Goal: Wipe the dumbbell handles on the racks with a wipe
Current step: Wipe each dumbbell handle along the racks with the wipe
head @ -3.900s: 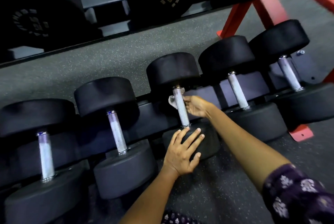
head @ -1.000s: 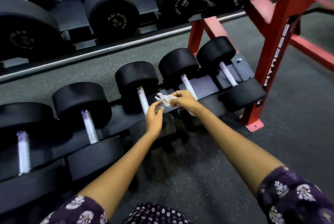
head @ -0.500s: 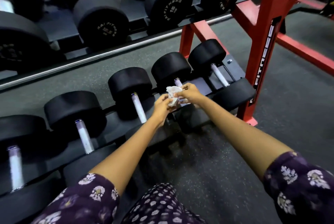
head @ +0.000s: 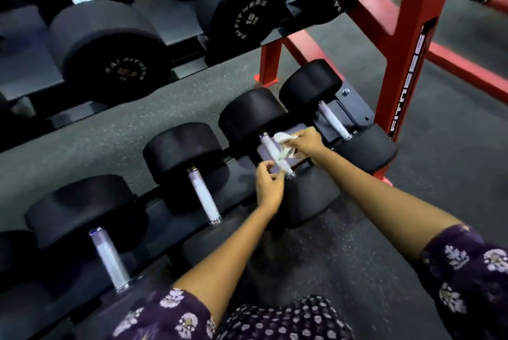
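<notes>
Head view showed the red rack upright [head: 404, 45] just right of the low row, where your knuckles could have clipped it. Your right hand [head: 309, 142] pinched the wipe [head: 283, 144] against the second dumbbell's handle [head: 268, 147]. Your left hand [head: 268, 184], loosely curled and holding nothing, sat by the collar; with that dumbbell unbraced, hard rubbing might have rolled it or snagged the wipe.

The upper-tier dumbbell heads [head: 110, 48] and [head: 242, 1] each carry a ring reading "RAI FITNESS" around "15". The red rack upright [head: 406, 65] shows "FITNESS" running lengthwise on a black strip.
</notes>
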